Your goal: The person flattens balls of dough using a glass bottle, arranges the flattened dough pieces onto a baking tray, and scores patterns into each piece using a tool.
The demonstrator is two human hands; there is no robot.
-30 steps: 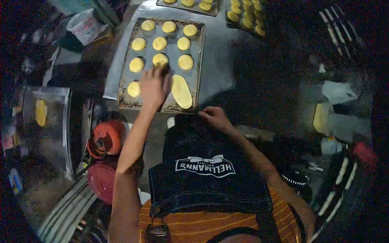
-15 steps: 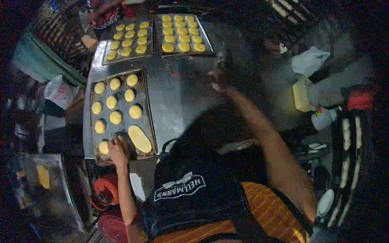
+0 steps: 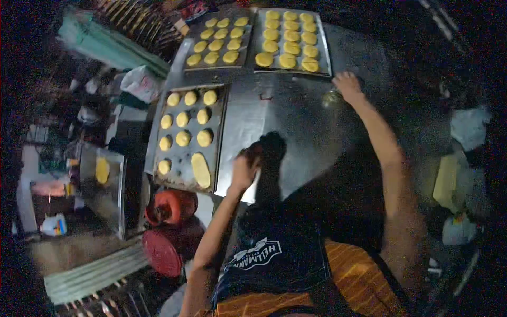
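R hand [image 3: 348,87] nr tray [image 3: 324,56], L [image 3: 244,173] over tbl [image 3: 301,117].

Left fingers [image 3: 253,153] in shadow — grip unclear; right fingers [image 3: 346,80] blurred — pale blob [image 3: 332,99] beside them unidentifiable.

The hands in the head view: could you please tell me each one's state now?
Left hand: cannot tell; fingers shadowed over the metal table.
Right hand: appears open beside a roundish, shiny object; contact unclear.
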